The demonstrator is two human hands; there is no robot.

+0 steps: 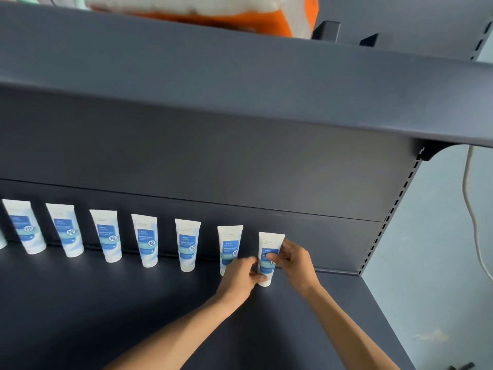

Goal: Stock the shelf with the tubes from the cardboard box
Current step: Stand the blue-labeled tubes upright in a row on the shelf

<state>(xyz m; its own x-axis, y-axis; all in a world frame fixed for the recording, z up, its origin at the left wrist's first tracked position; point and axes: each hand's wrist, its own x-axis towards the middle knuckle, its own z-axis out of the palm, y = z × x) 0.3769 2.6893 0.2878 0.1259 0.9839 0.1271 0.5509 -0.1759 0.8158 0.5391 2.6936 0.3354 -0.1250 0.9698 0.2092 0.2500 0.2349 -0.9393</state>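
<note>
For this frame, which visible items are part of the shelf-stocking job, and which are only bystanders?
Part of the job:
- rightmost tube, held upright by left hand and right hand
- six more whole tubes standing in the row, e.g. neighbouring tube
- dark shelf

Bystanders:
- orange and white package on the upper shelf
- white cable at right

The cardboard box is not in view.

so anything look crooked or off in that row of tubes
Nothing stands out. The tubes stand cap-down in an even row along the shelf back. The rightmost tube is held by the left hand and right hand, upright like the rest.
</note>
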